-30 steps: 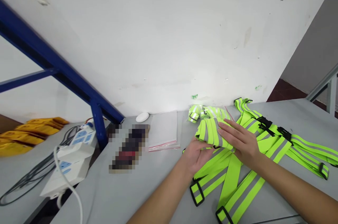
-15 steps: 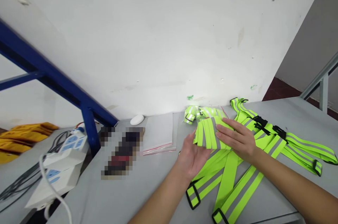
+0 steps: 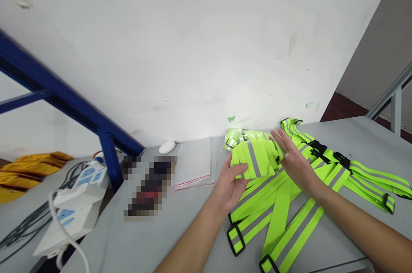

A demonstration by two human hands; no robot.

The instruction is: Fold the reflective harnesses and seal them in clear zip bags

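Note:
A folded bundle of neon-yellow reflective strap [image 3: 252, 159] is held up above the table by my left hand [image 3: 230, 187], its thumb across the front and its fingers beneath. At the bundle's right end is my right hand [image 3: 298, 168], its fingers stretched out flat beside the folds; whether they touch cannot be made out. Below and to the right lie more loose reflective straps [image 3: 280, 217] with grey stripes, black slide buckles [image 3: 236, 241] and black clips [image 3: 341, 160]. Behind the bundle, clear bags with packed reflective straps [image 3: 233, 138] rest against the wall.
Clear zip bags [image 3: 193, 161] lie left of my hands, with a white oval object [image 3: 167, 147] and a pixelated item [image 3: 151, 187] near them. White power strips [image 3: 71, 217] and cables sit at far left, beside a blue metal frame [image 3: 109, 153]. A white wall [image 3: 193, 50] rises behind.
My right hand has come off the top of the strap bundle to its right end, fingers straightened. My left hand has turned the bundle slightly, with its thumb now over the front.

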